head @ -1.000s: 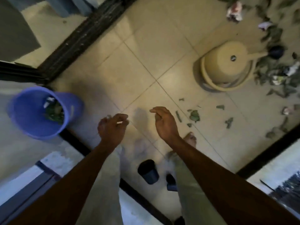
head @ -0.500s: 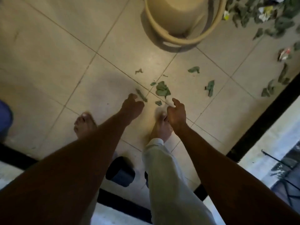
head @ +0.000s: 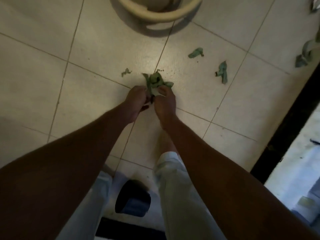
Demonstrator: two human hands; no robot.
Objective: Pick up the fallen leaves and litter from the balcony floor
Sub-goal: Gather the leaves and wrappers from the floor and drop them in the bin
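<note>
2 bare forearms (head: 207, 153); pale trousers (head: 181, 196); bare foot (head: 164, 144).

The tiled floor (head: 97, 54) is pale, with thin lines between the tiles. Small green leaves (head: 222, 72) lie on it to the right of the fingers (head: 161, 91). A cream tub (head: 155, 13) stands beyond them.

Both hands, the left hand (head: 136, 101) and right hand (head: 165, 101), apart before, have now met, gathering the clump of leaves (head: 155, 82) off the floor.
</note>
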